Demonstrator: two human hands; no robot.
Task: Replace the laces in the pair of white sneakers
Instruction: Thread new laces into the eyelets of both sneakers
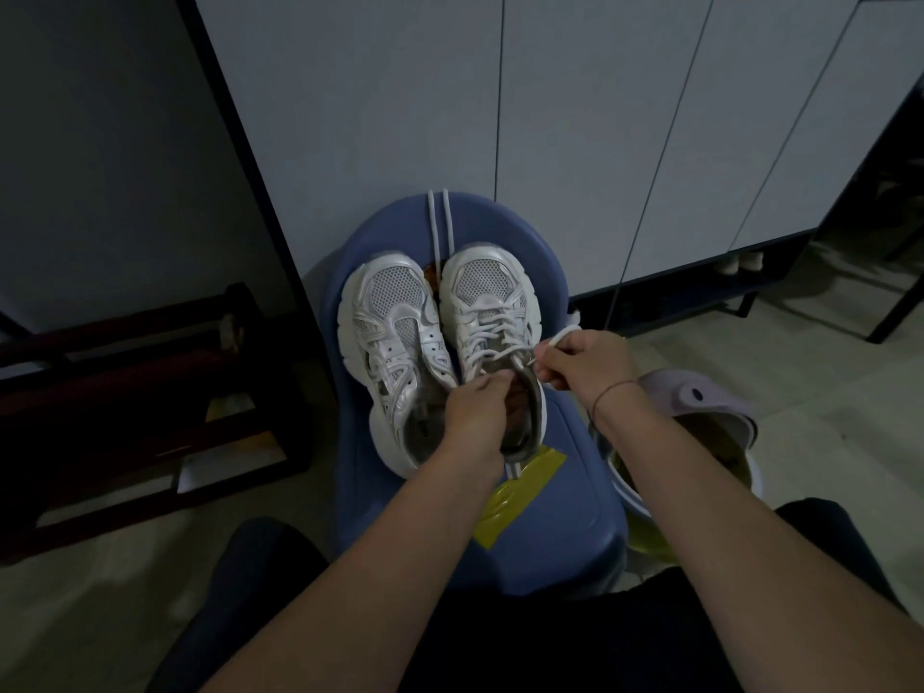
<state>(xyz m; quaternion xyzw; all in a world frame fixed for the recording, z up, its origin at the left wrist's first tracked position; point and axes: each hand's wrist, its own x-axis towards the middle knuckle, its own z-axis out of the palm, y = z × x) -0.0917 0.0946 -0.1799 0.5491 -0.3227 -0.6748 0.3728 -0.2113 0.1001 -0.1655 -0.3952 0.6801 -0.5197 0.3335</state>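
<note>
Two white sneakers stand side by side on a blue stool (560, 502), toes away from me. The left sneaker (390, 337) has no lace in its eyelets. The right sneaker (487, 302) is laced most of the way up. My left hand (475, 407) grips the right sneaker's collar and tongue at the opening. My right hand (585, 360) pinches the white lace end (560, 337) beside the top eyelets, with a loop arching over the knuckles. A spare white lace (440, 227) lies doubled on the stool beyond the toes.
A yellow tape patch (520, 492) sits on the stool near me. A lilac clog (700, 397) and another slipper lie on the floor at right. A dark wooden rack (125, 402) stands at left, white cabinet doors (575, 117) behind. My dark-trousered knees flank the stool.
</note>
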